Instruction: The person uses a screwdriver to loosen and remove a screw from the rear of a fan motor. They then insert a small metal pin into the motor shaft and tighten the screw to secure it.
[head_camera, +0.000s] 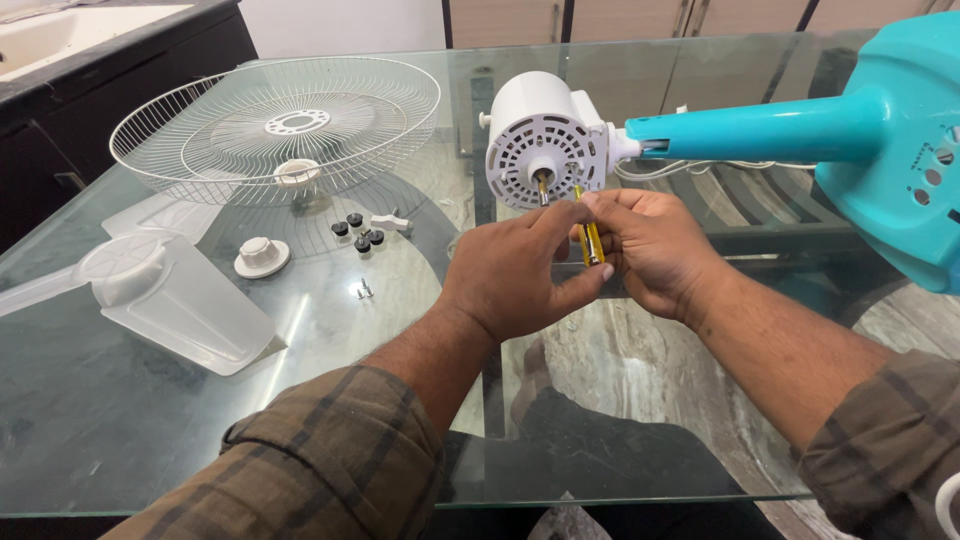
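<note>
Centre frame: right hand is gripping a yellow screwdriver, its tip meeting the white motor face beside the shaft. Left hand is pinching the tool's upper end, steadying. Likely working a motor screw; keeping the tip seated matters. Grille, blade are lying left on the tabletop.

Glass table; dark counter left; wooden cabinets behind, possibly doors.
</note>
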